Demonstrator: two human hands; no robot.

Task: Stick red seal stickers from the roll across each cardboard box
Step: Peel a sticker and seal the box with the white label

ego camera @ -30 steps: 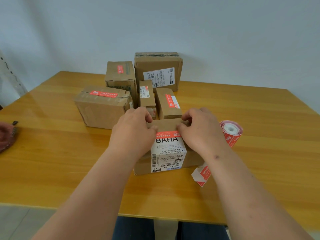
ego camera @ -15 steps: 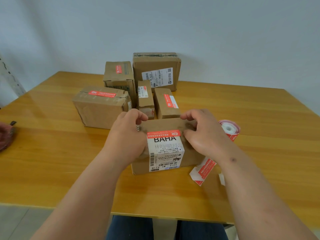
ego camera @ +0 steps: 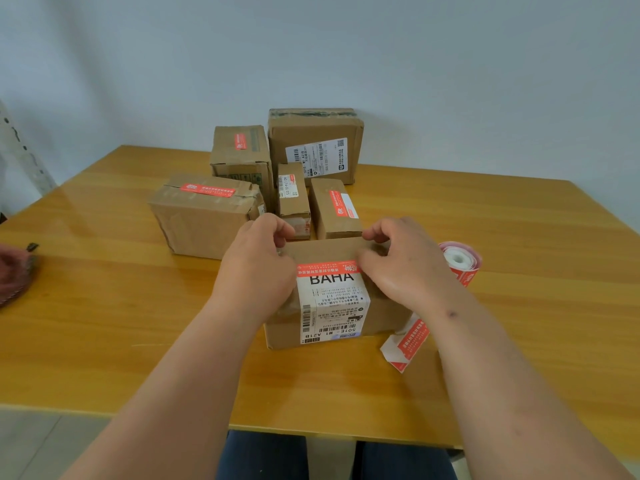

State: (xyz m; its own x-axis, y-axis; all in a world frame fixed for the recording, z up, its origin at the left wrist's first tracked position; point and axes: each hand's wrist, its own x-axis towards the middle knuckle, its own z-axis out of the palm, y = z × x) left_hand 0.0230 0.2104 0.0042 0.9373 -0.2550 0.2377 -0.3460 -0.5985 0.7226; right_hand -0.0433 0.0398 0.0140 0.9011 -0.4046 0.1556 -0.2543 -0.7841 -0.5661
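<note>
Sticker [ego camera: 327, 268]: red, across the near box's top, above the white label.
Near box [ego camera: 332, 252]: on the table [ego camera: 104, 306], front centre.
Left hand [ego camera: 258, 268]: fingers curled over the box's left edge, holding it.
Right hand [ego camera: 403, 265]: curled, fingertips at the sticker's right end.
Roll [ego camera: 460, 261]: right of the box, strip trailing.
Rear boxes: 5, behind.

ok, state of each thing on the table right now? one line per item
near box: red sticker on top, both hands on it
left hand: fingers curled at the box's far edge
right hand: fingers curled at the box's far edge
sticker roll: on the table, tail unrolled
tall back box: no red sticker visible
other four boxes: red stickers on
</note>
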